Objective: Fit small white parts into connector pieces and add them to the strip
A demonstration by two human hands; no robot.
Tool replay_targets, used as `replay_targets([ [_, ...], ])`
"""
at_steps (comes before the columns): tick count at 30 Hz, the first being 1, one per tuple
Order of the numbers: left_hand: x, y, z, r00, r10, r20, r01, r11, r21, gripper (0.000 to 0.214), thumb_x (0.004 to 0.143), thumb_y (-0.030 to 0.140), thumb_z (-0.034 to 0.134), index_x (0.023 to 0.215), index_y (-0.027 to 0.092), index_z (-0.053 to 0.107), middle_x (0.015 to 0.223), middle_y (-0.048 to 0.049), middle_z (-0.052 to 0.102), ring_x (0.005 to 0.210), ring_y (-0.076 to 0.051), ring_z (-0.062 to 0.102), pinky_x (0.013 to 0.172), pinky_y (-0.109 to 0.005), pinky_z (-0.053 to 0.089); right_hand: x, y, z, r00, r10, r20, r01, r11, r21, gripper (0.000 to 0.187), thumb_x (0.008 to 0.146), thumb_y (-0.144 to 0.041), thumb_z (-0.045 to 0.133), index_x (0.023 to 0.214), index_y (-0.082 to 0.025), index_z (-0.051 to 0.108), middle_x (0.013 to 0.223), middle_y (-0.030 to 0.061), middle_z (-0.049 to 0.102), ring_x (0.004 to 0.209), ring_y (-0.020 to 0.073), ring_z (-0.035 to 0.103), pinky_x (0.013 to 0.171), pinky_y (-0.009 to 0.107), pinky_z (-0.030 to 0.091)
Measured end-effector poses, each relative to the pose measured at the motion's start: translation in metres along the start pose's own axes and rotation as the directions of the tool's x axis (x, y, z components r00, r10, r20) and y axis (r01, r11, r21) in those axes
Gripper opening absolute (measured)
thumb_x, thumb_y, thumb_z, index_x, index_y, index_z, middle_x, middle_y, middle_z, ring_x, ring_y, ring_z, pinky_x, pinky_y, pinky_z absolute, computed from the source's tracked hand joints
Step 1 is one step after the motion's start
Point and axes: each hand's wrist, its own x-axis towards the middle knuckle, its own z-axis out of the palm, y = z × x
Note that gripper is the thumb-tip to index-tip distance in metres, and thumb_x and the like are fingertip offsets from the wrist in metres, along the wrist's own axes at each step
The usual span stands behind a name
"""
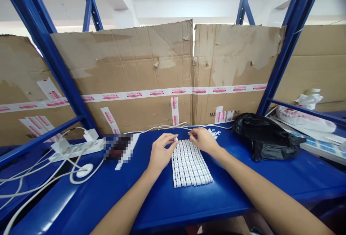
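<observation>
A white mat of several small linked plastic pieces (191, 164) lies on the blue table (167, 206) in front of me. My left hand (160, 152) rests at the mat's far left corner, thumb and fingers pinched on a small white piece there. My right hand (202, 139) sits at the mat's far edge, fingers curled down and pinched together on something too small to name. A scatter of loose white pieces (213, 133) lies just behind the right hand.
A crumpled black plastic bag (263, 137) lies to the right. A white power strip with plugs (78, 146) and looping white cables (40, 181) fill the left. Taped cardboard sheets (140, 72) wall the back between blue rack posts (286, 47). White bags (305, 116) sit at far right.
</observation>
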Motion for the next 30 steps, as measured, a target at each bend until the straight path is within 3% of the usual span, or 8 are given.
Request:
replay_targets([
  [3,0.005,-0.014,-0.010,0.995,-0.103,-0.011,0.103,0.994,0.046,0.021,0.093,0.036,0.067,0.106,0.025,0.080,0.111,-0.0053,0.079,0.102,-0.023,0.075,0.096,-0.038,0.060,0.000,0.036,-0.011,0.980,0.199,-0.008,-0.197,0.962,-0.190,0.017,0.090,-0.023,0.061,0.078,-0.019,0.072,0.084,0.0126,0.074,0.076,0.0217,0.069,0.067,0.027,0.045],
  [6,0.011,-0.031,-0.024,0.977,-0.211,-0.002,0.209,0.966,0.150,0.019,0.092,0.034,0.066,0.101,0.025,0.080,0.105,-0.0044,0.082,0.100,-0.025,0.076,0.098,-0.040,0.058,-0.003,0.061,-0.019,0.958,0.285,0.005,-0.271,0.916,-0.295,0.017,0.090,-0.021,0.060,0.079,-0.018,0.073,0.088,0.0162,0.075,0.077,0.0247,0.071,0.066,0.029,0.046],
  [8,0.014,-0.039,-0.033,0.964,-0.264,0.033,0.250,0.942,0.225,0.016,0.089,0.032,0.068,0.096,0.025,0.080,0.102,-0.0037,0.082,0.099,-0.026,0.077,0.096,-0.039,0.058,-0.003,0.066,-0.020,0.969,0.245,0.018,-0.232,0.939,-0.255,0.017,0.089,-0.018,0.060,0.081,-0.017,0.074,0.088,0.0156,0.075,0.081,0.0259,0.071,0.070,0.031,0.048],
  [11,0.017,-0.048,-0.043,0.944,-0.316,0.092,0.266,0.898,0.352,0.015,0.086,0.026,0.066,0.090,0.025,0.081,0.097,-0.0021,0.083,0.096,-0.026,0.077,0.094,-0.037,0.057,-0.001,0.058,-0.015,0.999,0.025,0.045,-0.024,0.999,-0.023,0.016,0.090,-0.017,0.061,0.088,-0.020,0.076,0.091,0.0093,0.078,0.086,0.0232,0.072,0.081,0.031,0.050],
  [13,0.018,-0.055,-0.048,0.948,-0.304,0.093,0.234,0.866,0.442,0.018,0.087,0.025,0.064,0.088,0.026,0.082,0.097,-0.0025,0.082,0.095,-0.026,0.076,0.093,-0.038,0.056,0.002,0.049,-0.009,0.992,-0.117,0.044,0.111,0.986,0.124,0.016,0.092,-0.019,0.061,0.093,-0.022,0.077,0.096,0.0057,0.079,0.091,0.0215,0.072,0.089,0.032,0.050],
  [16,0.019,-0.065,-0.051,0.962,-0.263,0.068,0.188,0.825,0.533,0.021,0.089,0.028,0.061,0.089,0.025,0.082,0.102,-0.0052,0.081,0.098,-0.027,0.074,0.092,-0.040,0.054,0.005,0.038,0.002,0.979,-0.191,0.067,0.174,0.964,0.199,0.015,0.093,-0.024,0.065,0.096,-0.022,0.079,0.101,0.0046,0.080,0.097,0.0221,0.072,0.095,0.034,0.049],
  [23,0.020,-0.053,-0.043,0.996,-0.088,-0.014,0.083,0.871,0.484,0.026,0.095,0.035,0.057,0.096,0.021,0.078,0.108,-0.0086,0.075,0.094,-0.026,0.069,0.091,-0.042,0.054,0.010,0.047,0.007,0.989,-0.099,0.110,0.079,0.982,0.174,0.016,0.090,-0.015,0.065,0.090,-0.022,0.080,0.095,0.0028,0.081,0.091,0.0213,0.074,0.088,0.031,0.050],
  [30,0.013,-0.027,-0.026,0.998,0.006,0.069,-0.030,0.939,0.342,0.025,0.099,0.037,0.057,0.099,0.023,0.078,0.107,-0.0069,0.075,0.095,-0.023,0.069,0.078,-0.035,0.055,0.011,0.056,0.005,0.989,0.031,0.146,-0.065,0.970,0.236,0.009,0.085,-0.020,0.074,0.093,-0.020,0.078,0.089,0.0037,0.080,0.082,0.0193,0.074,0.077,0.027,0.053],
])
